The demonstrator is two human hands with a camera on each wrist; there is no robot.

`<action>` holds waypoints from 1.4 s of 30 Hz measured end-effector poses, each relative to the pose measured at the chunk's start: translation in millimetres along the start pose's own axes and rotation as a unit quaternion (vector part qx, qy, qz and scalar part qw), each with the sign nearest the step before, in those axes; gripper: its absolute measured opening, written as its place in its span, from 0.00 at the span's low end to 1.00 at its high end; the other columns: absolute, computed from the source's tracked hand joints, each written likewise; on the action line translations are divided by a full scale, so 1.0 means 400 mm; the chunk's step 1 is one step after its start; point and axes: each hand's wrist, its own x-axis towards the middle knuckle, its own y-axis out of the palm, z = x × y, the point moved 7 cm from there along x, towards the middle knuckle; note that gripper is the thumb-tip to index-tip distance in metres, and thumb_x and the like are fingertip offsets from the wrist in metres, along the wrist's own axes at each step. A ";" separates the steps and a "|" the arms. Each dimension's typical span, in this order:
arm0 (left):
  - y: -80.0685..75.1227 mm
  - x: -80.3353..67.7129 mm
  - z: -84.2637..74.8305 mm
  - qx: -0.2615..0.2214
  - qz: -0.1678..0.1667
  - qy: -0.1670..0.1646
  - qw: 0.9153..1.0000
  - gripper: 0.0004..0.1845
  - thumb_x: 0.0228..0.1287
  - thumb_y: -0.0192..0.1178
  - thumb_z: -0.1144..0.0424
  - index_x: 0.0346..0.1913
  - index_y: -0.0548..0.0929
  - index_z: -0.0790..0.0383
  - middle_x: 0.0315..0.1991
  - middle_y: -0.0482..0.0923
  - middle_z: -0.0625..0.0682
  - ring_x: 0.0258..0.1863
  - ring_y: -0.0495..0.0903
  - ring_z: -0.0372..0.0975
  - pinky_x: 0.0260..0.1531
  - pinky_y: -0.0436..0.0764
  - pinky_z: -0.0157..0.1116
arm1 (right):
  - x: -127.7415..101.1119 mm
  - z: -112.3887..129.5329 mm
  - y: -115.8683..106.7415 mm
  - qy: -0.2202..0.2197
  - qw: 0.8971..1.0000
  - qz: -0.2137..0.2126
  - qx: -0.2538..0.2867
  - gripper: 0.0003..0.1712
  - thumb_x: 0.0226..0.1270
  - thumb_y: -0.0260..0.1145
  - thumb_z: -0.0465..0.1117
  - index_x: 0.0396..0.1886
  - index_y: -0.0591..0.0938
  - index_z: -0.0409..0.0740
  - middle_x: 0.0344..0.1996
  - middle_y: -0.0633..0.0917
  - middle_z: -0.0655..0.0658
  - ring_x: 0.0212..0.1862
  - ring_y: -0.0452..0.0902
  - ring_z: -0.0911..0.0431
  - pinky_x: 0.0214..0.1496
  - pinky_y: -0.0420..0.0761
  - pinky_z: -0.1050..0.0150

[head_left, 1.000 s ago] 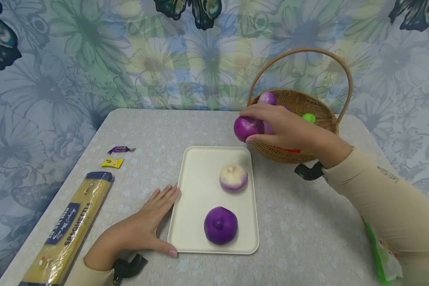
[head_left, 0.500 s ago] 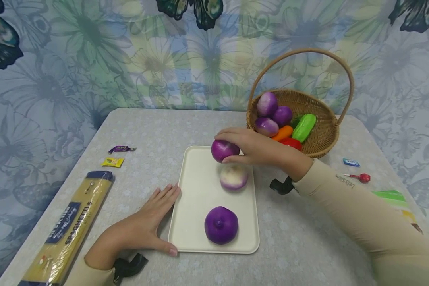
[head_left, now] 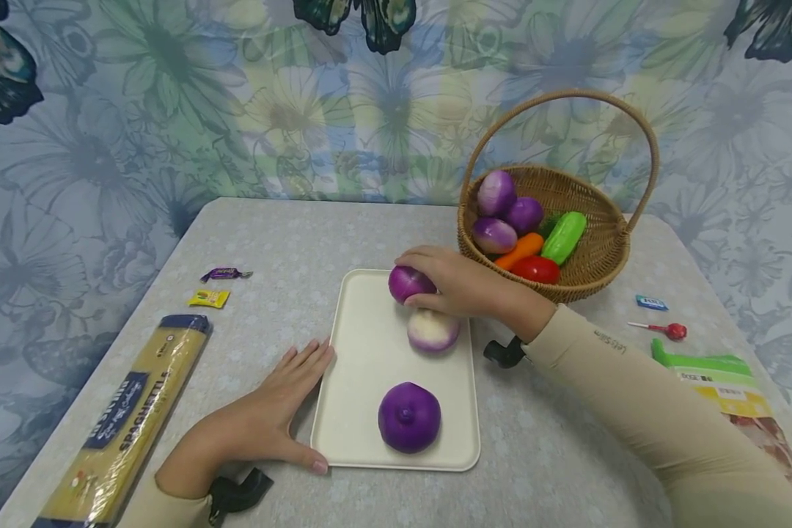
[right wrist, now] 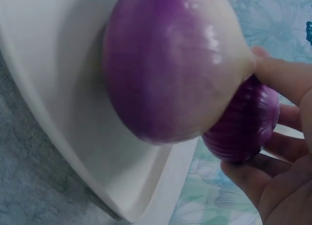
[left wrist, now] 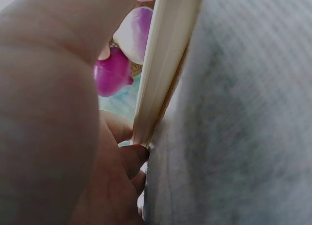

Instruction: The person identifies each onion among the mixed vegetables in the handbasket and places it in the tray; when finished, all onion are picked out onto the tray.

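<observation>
My right hand (head_left: 465, 284) grips a purple onion (head_left: 409, 283) over the far end of a cream tray (head_left: 356, 367). In the right wrist view, thumb and fingers curl round that onion (right wrist: 243, 122). Just nearer lies a white-and-purple onion (head_left: 433, 334), overlapped by the right thumb in the head view. A dark purple onion (head_left: 409, 418) rests at the tray's near end. My left hand (head_left: 264, 418) lies at the tray's left side, fingers spread and fingertips at its rim; the left wrist view shows them along the tray's edge (left wrist: 163, 69).
Behind at right stands a wicker basket (head_left: 603, 257) with several onions (head_left: 496, 193), a carrot (head_left: 521, 251), a red tomato (head_left: 536, 270) and a green cucumber (head_left: 565, 238). A spaghetti pack (head_left: 125, 418) and wrapped candies (head_left: 208, 298) lie left; a lollipop (head_left: 675, 331) and green-topped bag (head_left: 719, 374) lie right.
From the basket's front, my right hand has carried the purple onion left and down to the tray's far end, uncovering the basket's contents. My left hand has stayed in place.
</observation>
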 end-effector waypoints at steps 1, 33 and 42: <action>-0.001 0.000 0.000 0.000 0.000 0.000 1.000 0.82 0.39 0.75 0.22 0.85 0.43 0.66 0.85 0.37 0.58 0.83 0.35 0.54 0.79 0.31 0.51 | 0.001 -0.003 0.002 0.004 1.000 -0.001 -0.001 0.34 0.74 0.73 0.47 0.71 0.76 0.33 0.68 0.78 0.36 0.71 0.71 0.43 0.74 0.70 0.52; -0.001 0.000 -0.004 0.003 -0.005 0.009 1.000 0.82 0.39 0.76 0.22 0.85 0.43 0.66 0.85 0.38 0.58 0.83 0.35 0.55 0.79 0.32 0.51 | -0.015 -0.022 0.030 0.044 0.998 0.033 -0.010 0.36 0.76 0.71 0.47 0.74 0.73 0.31 0.71 0.74 0.33 0.73 0.69 0.41 0.77 0.67 0.50; -0.002 -0.001 -0.004 0.002 -0.004 0.006 1.000 0.81 0.39 0.75 0.22 0.85 0.44 0.66 0.85 0.39 0.59 0.83 0.36 0.55 0.79 0.32 0.51 | -0.020 0.014 -0.034 0.039 0.999 0.010 -0.008 0.36 0.76 0.71 0.47 0.75 0.72 0.35 0.72 0.74 0.37 0.74 0.67 0.44 0.77 0.66 0.50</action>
